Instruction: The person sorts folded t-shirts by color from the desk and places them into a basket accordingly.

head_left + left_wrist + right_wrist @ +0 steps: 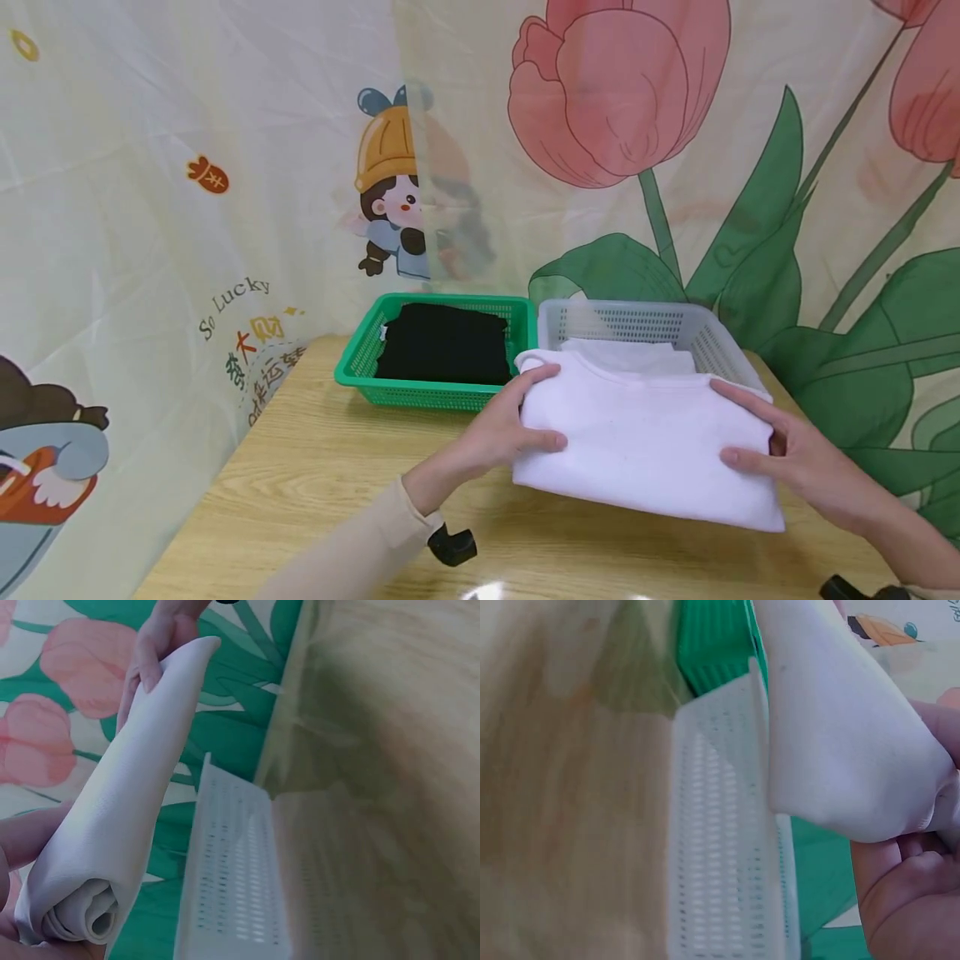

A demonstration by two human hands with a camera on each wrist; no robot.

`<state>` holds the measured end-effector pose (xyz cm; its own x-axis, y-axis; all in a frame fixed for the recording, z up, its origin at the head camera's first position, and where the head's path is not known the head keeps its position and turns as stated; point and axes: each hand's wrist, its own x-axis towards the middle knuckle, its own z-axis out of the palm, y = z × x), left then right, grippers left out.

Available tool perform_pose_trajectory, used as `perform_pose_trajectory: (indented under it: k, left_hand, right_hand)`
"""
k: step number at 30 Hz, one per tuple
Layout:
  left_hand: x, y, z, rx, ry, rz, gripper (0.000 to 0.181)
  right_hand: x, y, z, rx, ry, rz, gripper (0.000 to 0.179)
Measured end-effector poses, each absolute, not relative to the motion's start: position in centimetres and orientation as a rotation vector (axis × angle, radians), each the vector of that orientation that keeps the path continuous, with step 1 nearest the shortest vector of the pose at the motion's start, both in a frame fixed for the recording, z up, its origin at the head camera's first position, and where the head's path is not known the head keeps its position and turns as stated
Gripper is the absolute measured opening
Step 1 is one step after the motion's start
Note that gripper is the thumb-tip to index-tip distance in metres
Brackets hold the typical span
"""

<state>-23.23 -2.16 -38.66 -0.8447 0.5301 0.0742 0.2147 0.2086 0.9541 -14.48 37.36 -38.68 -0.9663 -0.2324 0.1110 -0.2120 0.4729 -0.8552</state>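
Observation:
A folded white shirt [641, 446], its neckline along the upper edge, is held up in front of the white basket [708, 333]. My left hand [501, 429] grips the shirt's left side, thumb on the near face and fingers over the top edge. On the opposite side my right hand [806, 458] grips it the same way. The left wrist view shows the shirt's rolled end [79, 911] and its folded layers. Inside the white basket lies another piece of white cloth [671, 360], partly hidden behind the held shirt.
A green basket [348, 375] holding folded black cloth [446, 342] stands left of the white one. Both are toward the back of a wooden table [300, 483]. Behind it hangs a printed curtain [300, 100] with tulips and cartoon figures.

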Motion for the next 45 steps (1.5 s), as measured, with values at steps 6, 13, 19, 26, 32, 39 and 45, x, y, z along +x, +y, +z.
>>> perform_pose_trajectory:
  k: [6,13,19,26,32,39,45]
  left_hand:
    - [-27.3,0.6,-36.9,0.748,2.264,1.696,0.090]
    - [-32.2,4.2,-36.9,0.713,2.294,1.682,0.092]
    - [-35.3,6.6,-37.0,0.648,2.356,1.674,0.093]
    - [-37.8,8.5,-37.9,0.641,2.427,1.684,0.093]
    - [-39.0,10.3,-39.7,0.525,2.511,1.625,0.096]
    - [-40.1,11.9,-41.0,0.389,2.556,1.583,0.100]
    - [-39.7,12.1,-41.5,0.280,2.497,1.698,0.097]
  right_hand:
    - [-18.3,39.4,-36.3,-0.364,2.802,-1.429,0.081]
    - [-23.8,41.1,-35.9,-0.256,2.928,-1.207,0.089]
    - [-27.5,42.6,-36.2,-0.217,2.928,-1.142,0.096]
    - [-30.2,43.7,-36.8,-0.153,2.892,-1.151,0.101]
    - [-31.4,44.3,-38.2,-0.127,2.882,-1.144,0.103]
    - [-32.4,44.3,-39.7,-0.124,2.872,-1.143,0.102]
    - [-33.6,43.1,-40.4,-0.136,2.857,-1.186,0.100]
